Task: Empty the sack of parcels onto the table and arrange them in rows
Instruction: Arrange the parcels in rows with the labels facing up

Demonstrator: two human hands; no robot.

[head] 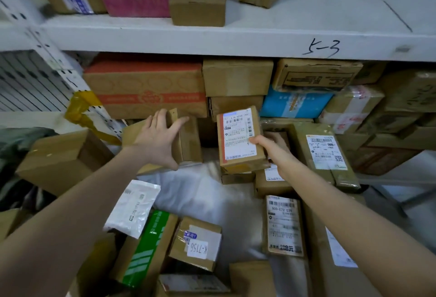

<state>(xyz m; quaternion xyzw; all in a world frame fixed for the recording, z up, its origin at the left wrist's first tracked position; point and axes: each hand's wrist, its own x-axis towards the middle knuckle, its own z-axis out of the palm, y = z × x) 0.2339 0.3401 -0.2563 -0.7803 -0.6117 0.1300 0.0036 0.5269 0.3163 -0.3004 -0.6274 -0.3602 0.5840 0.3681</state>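
My right hand (271, 145) grips a small brown box with a white shipping label (238, 138), holding it upright by its right edge above the pile. My left hand (158, 139) spans the top of a plain cardboard box (188, 138) standing on end, thumb on one side and fingers on the other. Between my arms lies a white plastic sack (200, 197), crumpled among the parcels. Nearer me sit a box marked K-7156 (197, 244), a green-printed box (146, 249), a white mailer bag (134, 207) and a labelled box (284, 226).
A white shelf (236, 41) marked 5-3 runs across above, with boxes on top and more stacked beneath, including an orange-printed carton (146, 89) and a blue box (295, 104). A long taped parcel (323, 152) lies at the right. An open carton (61, 159) sits left.
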